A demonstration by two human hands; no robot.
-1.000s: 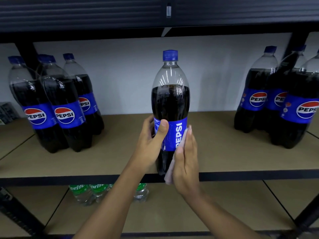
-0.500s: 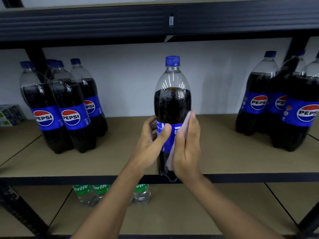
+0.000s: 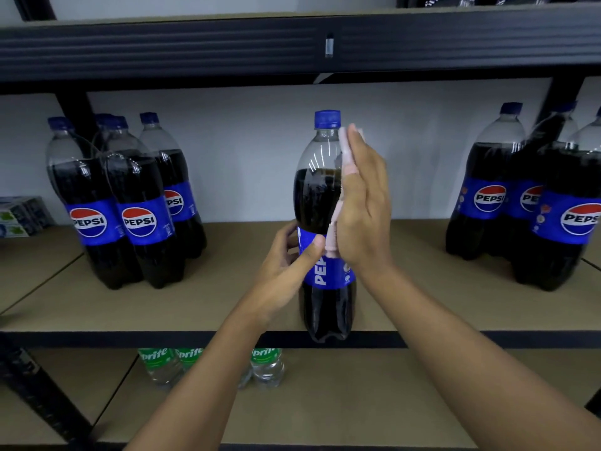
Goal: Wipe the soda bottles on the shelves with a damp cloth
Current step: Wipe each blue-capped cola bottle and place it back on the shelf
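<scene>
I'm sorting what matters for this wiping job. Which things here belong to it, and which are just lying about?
Belongs to the job: held bottle, gripped by the left hand; cloth, pressed on it by the right hand; left Pepsi bottles; right Pepsi bottles; Sprite bottles below.
Lying about: boxes at far left; clip on the upper beam.

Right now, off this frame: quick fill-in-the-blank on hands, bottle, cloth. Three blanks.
The left hand grips the middle Pepsi bottle around its blue ____.
The right hand presses the cloth flat against that bottle, fingertips up beside its ____.
The clear bottles on the lower shelf carry green ____ labels.
Missing: label; cap; Sprite.
</scene>
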